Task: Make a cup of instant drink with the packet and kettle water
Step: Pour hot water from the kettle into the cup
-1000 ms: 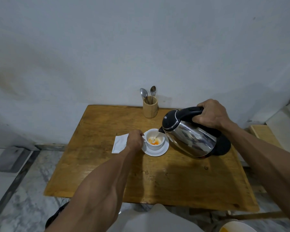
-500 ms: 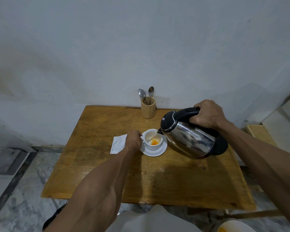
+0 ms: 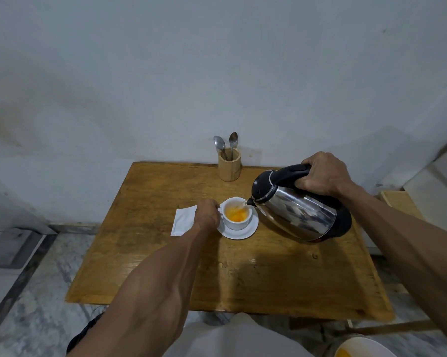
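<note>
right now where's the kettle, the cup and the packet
kettle (image 3: 298, 215): head view, on its steel body
cup (image 3: 236, 222): head view, on its near white wall
packet (image 3: 183, 221): head view, on its flat white face

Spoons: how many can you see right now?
2. Both stand bowl-up in the wooden holder at the table's far edge: left spoon, right spoon. None shows in the cup; the holder could hide more.

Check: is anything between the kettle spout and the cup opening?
Nothing visible. The kettle, tilted by the right hand, has its spout at the rim of the cup; the left hand holds the cup's far-left side, clear of the opening.
</note>
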